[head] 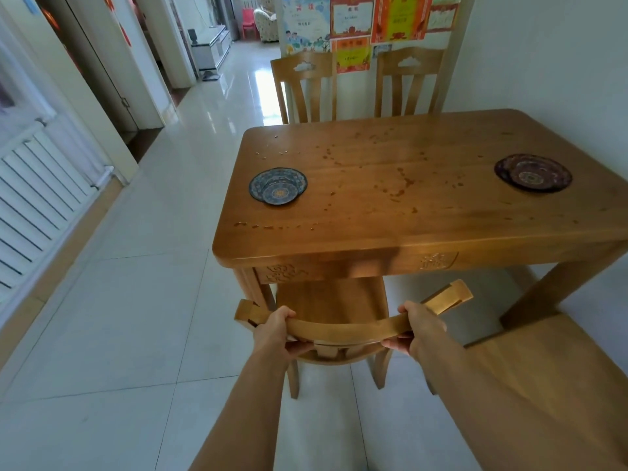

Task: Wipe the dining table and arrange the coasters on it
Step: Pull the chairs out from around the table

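Note:
The wooden dining table (424, 232) stands ahead of me, its top spotted with drops and smears of liquid. A small stack of blue patterned coasters (278, 185) lies near its left end. A darker purple stack of coasters (532, 173) lies near its right end. In front of the table stands a wooden chair, and both my hands grip its curved top rail (350, 326). My left hand (275, 329) holds the rail's left part, my right hand (419, 329) its right part. No cloth is in view.
Two more wooden chairs (307, 86) (409, 81) stand behind the table against a wall with posters. Another chair seat (543, 365) is at my lower right. A white wall runs along the right. A radiator (40, 198) lines the left; tiled floor lies between.

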Demonstrator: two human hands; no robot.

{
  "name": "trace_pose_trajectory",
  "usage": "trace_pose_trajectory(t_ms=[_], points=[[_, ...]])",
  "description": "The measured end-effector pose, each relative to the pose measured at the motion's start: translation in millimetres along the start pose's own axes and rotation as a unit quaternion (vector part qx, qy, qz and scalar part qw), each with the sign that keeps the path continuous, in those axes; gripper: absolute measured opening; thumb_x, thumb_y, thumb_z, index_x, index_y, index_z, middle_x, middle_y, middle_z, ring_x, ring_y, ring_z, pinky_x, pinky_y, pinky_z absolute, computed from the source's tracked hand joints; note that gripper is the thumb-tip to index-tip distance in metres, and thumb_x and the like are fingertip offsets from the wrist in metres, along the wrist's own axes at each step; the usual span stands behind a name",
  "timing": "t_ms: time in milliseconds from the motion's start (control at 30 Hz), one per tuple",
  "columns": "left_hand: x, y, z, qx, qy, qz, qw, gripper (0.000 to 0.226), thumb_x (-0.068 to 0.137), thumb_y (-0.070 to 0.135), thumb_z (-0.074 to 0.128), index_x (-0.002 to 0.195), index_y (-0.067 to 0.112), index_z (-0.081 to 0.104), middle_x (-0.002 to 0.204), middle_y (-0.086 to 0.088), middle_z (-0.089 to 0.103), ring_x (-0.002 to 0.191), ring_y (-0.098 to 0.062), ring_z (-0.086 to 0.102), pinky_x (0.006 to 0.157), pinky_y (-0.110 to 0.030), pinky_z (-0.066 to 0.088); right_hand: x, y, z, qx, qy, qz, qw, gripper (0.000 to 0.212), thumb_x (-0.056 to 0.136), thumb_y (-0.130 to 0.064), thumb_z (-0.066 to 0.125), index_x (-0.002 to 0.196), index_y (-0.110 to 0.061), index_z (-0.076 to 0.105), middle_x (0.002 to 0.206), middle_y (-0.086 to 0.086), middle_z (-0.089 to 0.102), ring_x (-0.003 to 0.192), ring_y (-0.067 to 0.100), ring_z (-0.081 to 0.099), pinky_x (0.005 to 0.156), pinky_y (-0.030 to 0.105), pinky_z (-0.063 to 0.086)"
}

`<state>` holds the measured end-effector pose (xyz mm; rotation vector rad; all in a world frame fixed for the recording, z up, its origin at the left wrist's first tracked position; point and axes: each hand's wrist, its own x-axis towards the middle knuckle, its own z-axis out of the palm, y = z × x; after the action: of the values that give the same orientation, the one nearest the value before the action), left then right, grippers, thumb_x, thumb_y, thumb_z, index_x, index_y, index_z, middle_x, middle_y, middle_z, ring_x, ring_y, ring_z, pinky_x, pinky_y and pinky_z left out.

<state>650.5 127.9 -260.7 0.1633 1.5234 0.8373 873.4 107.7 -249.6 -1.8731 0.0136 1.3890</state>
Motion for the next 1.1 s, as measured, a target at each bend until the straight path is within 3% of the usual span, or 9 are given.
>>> trace_pose_trajectory(t_ms=[167, 300, 567, 967, 1100], points=[[21, 26, 18, -0.01, 0.007, 0.002, 1.0, 0.04, 0.085, 0.009, 0.063, 0.122, 0.01, 0.046, 0.12, -0.019, 0.055, 0.105, -0.04, 0.057, 0.073, -0.056, 0.058, 21, -29, 21, -0.01, -0.019, 0.0, 1.0, 0.033, 0.085, -0.016, 0.066, 0.114, -0.008, 0.052, 0.11, 0.02, 0.06, 0.092, 0.039, 0.065, 0.05, 0.045, 0.057], [33, 41, 28, -0.006, 0.013, 0.004, 1.0, 0.04, 0.085, 0.009, 0.062, 0.123, 0.009, 0.048, 0.121, -0.02, 0.055, 0.106, -0.04, 0.059, 0.072, -0.055, 0.059, 34, -45, 34, -0.014, -0.03, -0.003, 0.999, 0.034, 0.084, -0.016, 0.066, 0.114, -0.008, 0.052, 0.11, 0.021, 0.059, 0.094, 0.038, 0.064, 0.052, 0.045, 0.058], [52, 65, 43, 0.013, 0.025, 0.012, 1.0, 0.042, 0.084, 0.011, 0.062, 0.123, 0.01, 0.049, 0.121, -0.019, 0.056, 0.103, -0.039, 0.061, 0.055, -0.048, 0.06, 47, -69, 52, 0.003, -0.042, 0.001, 0.999, 0.036, 0.085, -0.013, 0.065, 0.117, -0.009, 0.048, 0.111, 0.02, 0.054, 0.103, 0.038, 0.059, 0.062, 0.048, 0.059], [64, 85, 52, 0.019, 0.034, 0.041, 0.998, 0.04, 0.085, 0.015, 0.063, 0.122, 0.01, 0.047, 0.12, -0.019, 0.057, 0.1, -0.038, 0.062, 0.06, -0.048, 0.061, 63, -85, 67, -0.008, -0.069, -0.017, 0.997, 0.036, 0.085, -0.017, 0.067, 0.117, -0.01, 0.05, 0.116, 0.019, 0.051, 0.102, 0.037, 0.057, 0.069, 0.051, 0.061], [60, 86, 55, 0.017, 0.039, 0.05, 0.998, 0.037, 0.085, 0.016, 0.063, 0.118, 0.01, 0.048, 0.12, -0.019, 0.056, 0.101, -0.038, 0.062, 0.062, -0.047, 0.061, 61, -90, 63, 0.004, -0.089, -0.01, 0.996, 0.045, 0.084, -0.024, 0.073, 0.118, -0.014, 0.045, 0.12, 0.016, 0.047, 0.106, 0.036, 0.053, 0.072, 0.051, 0.06]])
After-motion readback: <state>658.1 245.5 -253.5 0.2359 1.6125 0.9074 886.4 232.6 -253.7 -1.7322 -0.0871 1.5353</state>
